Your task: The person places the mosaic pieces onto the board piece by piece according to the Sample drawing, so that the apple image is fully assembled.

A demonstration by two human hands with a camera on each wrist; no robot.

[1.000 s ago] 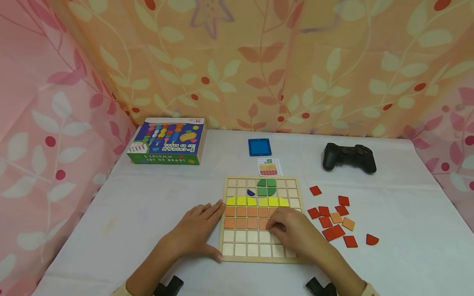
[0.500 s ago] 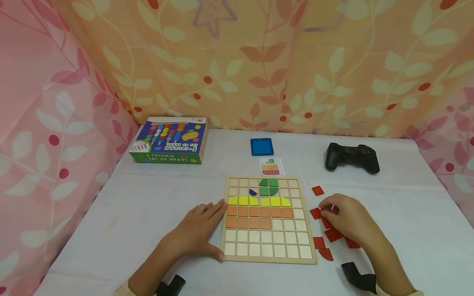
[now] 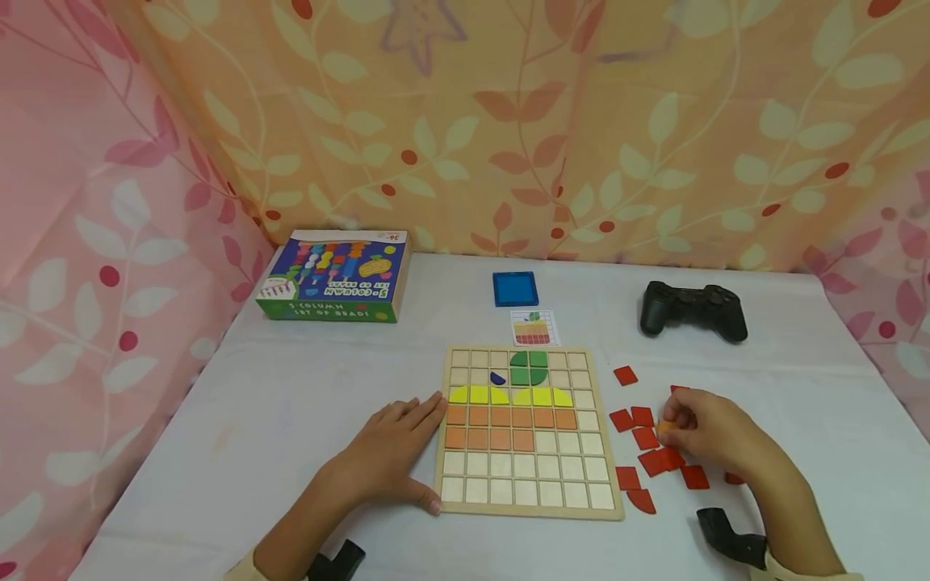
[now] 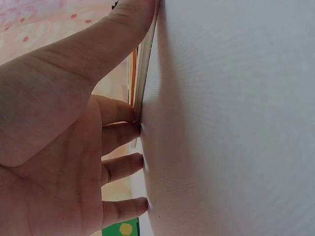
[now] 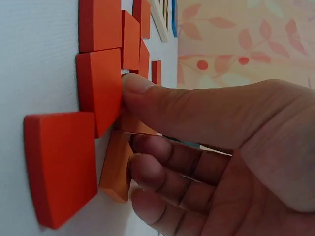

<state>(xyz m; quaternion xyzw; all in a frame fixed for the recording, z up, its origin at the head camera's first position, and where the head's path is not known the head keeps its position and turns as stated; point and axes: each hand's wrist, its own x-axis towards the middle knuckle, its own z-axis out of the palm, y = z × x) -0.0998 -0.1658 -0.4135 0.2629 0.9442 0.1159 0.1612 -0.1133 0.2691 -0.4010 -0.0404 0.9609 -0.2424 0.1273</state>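
The wooden grid board (image 3: 508, 513) lies flat on the white table, with green, yellow, dark blue and orange tiles in its upper rows. My left hand (image 3: 395, 452) rests at the board's left edge, fingers straight; in the left wrist view, its fingertips and thumb (image 4: 123, 19) meet that edge. Right of the board, my right hand (image 3: 715, 428) pinches an orange square tile (image 3: 664, 429) among scattered red tiles (image 3: 645, 438). The right wrist view has the thumb against this tile (image 5: 133, 123), its index finger mostly hidden. A second orange tile (image 5: 115, 164) lies by the curled fingers.
A small picture card (image 3: 534, 328) and a blue tray (image 3: 516, 289) lie beyond the board. A black game controller (image 3: 693, 311) sits at the back right, a printed toy box (image 3: 334, 276) at the back left. A patterned curtain (image 3: 465, 129) hangs behind.
My right hand has moved from over the board to the loose tiles at the right, then slightly further right, and now pinches an orange tile. The left hand stays at the board's edge.
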